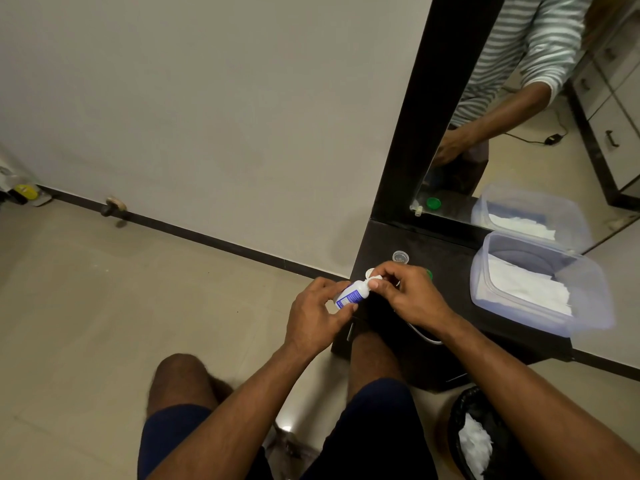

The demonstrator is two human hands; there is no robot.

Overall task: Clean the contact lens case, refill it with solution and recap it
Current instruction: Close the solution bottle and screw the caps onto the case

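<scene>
Now L hand (313,318) grips small white plastic solution bottle w/ blue label (351,295), tilted; R hand (407,296) fingers pinch its white cap (374,281) above dark tabletop (450,271).

The left hand (313,318) grips a small white bottle (351,295) with a blue label, tilted with its tip toward the right hand (407,296). The right fingers (379,284) pinch the white cap (374,279) at the bottle's tip. Just beyond those fingers on the dark counter (446,268) lies a clear round lid (400,256); a green cap (429,273) peeks out behind the knuckles. Further right sits a clear tub (588,303) holding tissues (526,289).
</scene>
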